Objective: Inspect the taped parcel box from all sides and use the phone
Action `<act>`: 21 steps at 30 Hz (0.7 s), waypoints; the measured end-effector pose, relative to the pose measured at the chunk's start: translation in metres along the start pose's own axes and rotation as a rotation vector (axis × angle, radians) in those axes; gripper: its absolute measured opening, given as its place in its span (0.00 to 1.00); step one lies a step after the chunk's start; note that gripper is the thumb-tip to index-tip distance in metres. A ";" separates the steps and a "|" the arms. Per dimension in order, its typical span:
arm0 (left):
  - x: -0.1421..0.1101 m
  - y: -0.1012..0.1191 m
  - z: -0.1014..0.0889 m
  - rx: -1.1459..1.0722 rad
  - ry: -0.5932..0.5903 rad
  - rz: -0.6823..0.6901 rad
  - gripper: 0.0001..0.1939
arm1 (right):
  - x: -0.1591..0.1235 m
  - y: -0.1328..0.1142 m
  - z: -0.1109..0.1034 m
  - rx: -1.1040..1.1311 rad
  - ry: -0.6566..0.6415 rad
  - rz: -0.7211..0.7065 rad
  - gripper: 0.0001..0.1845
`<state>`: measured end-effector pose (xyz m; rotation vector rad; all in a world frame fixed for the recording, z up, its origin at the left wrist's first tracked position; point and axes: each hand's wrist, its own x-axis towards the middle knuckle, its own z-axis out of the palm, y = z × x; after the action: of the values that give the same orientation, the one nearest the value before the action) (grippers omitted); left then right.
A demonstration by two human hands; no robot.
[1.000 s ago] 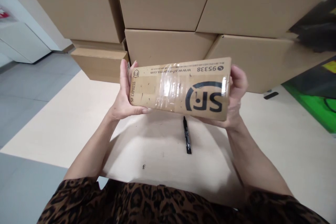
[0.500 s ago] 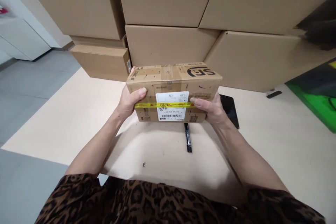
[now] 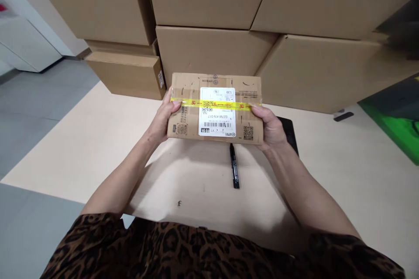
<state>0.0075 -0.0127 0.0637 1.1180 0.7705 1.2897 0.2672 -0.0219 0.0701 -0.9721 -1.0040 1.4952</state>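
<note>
I hold a small cardboard parcel (image 3: 186, 115) above the pale table (image 3: 81, 148), one hand at each end. Its face toward me carries a white shipping label (image 3: 217, 113) and a strip of yellow tape (image 3: 244, 106) across it. My left hand (image 3: 163, 117) grips the left end, thumb on the yellow tape. My right hand (image 3: 270, 128) grips the right end, thumb on top. A black marker pen (image 3: 233, 170) lies on the table just below the parcel. A black phone (image 3: 290, 133) lies behind my right hand, partly hidden.
Large cardboard boxes (image 3: 212, 48) are stacked along the back of the table. A flatter box (image 3: 126, 74) sits at the left of the stack. A small black object (image 3: 343, 116) lies at the right. Green and dark shapes (image 3: 393, 126) lie beyond the table's right edge. Grey floor lies left.
I have turned the parcel over toward me: the side with the large logo faced me, then rolled away, and the face with the white label and yellow tape now shows fully.
</note>
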 end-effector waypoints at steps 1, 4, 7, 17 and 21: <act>0.001 0.001 -0.001 -0.001 0.007 -0.017 0.44 | 0.002 0.003 -0.003 -0.020 -0.011 -0.014 0.37; 0.007 -0.002 -0.011 -0.026 0.015 -0.071 0.40 | 0.016 0.014 -0.020 -0.139 -0.063 -0.101 0.38; 0.015 -0.009 -0.026 -0.067 -0.027 -0.116 0.36 | 0.028 0.021 -0.046 -0.421 -0.064 -0.379 0.40; 0.021 -0.020 -0.038 -0.053 -0.132 -0.218 0.33 | 0.007 -0.022 -0.066 -1.220 -0.445 -0.751 0.62; 0.022 -0.017 -0.042 -0.085 -0.143 -0.276 0.33 | -0.001 -0.026 -0.059 -1.197 -0.467 -0.779 0.61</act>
<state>-0.0217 0.0185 0.0380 0.9854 0.7280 0.9916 0.3310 -0.0145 0.0759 -0.7961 -2.3974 0.3459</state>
